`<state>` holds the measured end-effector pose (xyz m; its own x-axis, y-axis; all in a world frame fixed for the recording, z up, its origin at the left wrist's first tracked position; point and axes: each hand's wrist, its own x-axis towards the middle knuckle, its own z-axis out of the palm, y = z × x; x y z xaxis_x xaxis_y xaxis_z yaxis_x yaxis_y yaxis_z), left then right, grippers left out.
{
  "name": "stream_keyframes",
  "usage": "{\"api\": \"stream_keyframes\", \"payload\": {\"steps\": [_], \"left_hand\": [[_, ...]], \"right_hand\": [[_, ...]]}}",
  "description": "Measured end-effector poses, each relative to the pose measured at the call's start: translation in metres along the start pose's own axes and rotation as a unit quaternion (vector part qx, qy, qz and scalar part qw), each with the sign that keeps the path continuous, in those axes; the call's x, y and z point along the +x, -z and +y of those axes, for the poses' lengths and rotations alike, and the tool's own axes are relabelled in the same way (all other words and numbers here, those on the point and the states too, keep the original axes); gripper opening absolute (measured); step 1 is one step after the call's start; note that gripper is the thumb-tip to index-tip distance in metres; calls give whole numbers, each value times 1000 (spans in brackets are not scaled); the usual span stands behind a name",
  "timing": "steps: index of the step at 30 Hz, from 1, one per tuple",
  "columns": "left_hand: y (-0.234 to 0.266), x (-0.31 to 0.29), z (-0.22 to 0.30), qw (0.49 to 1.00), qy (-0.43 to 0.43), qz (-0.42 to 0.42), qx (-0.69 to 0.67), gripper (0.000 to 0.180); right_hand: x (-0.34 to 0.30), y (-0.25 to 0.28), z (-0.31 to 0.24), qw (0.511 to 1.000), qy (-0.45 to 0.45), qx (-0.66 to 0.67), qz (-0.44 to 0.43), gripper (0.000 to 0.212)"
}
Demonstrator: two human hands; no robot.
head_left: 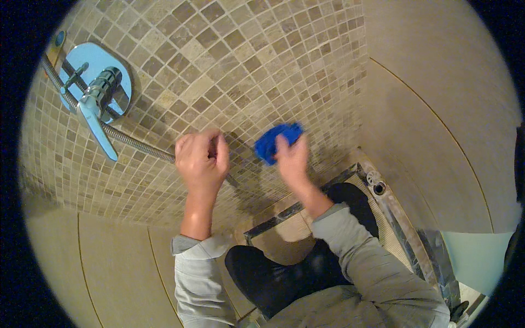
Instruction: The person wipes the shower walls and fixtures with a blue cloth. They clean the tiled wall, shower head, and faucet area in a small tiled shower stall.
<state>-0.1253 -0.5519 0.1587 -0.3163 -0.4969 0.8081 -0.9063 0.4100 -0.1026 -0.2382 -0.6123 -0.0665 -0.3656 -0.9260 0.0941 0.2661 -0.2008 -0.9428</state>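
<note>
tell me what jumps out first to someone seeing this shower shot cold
The bright blue cloth stands out first, pressed against the small-tile mosaic wall by the right hand near the middle of the view. Just left of it, the left hand is closed around the ribbed metal shower hose. That hose runs up to the shiny chrome mixer lever at the upper left.

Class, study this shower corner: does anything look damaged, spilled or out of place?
Nothing stands out. The mosaic tile wall looks intact, the chrome mixer sits flat, and the right hand presses a blue cloth against it.
</note>
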Motion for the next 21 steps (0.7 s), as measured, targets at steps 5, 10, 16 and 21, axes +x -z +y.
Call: {"api": "stream_keyframes", "payload": {"steps": [5, 10, 16, 21], "left_hand": [[-3, 10, 5, 1000, -19, 25, -2, 13], [-7, 18, 6, 999, -37, 27, -10, 15], [-1, 4, -1, 999, -33, 21, 6, 10], [-3, 10, 6, 999, -25, 23, -18, 5]], "right_hand": [[62, 67, 23, 978, 66, 48, 192, 36], [3, 46, 90, 971, -49, -160, 169, 28], [-72, -37, -32, 990, 30, -118, -76, 38], [-20, -32, -106, 917, 368, -141, -63, 30]]}}
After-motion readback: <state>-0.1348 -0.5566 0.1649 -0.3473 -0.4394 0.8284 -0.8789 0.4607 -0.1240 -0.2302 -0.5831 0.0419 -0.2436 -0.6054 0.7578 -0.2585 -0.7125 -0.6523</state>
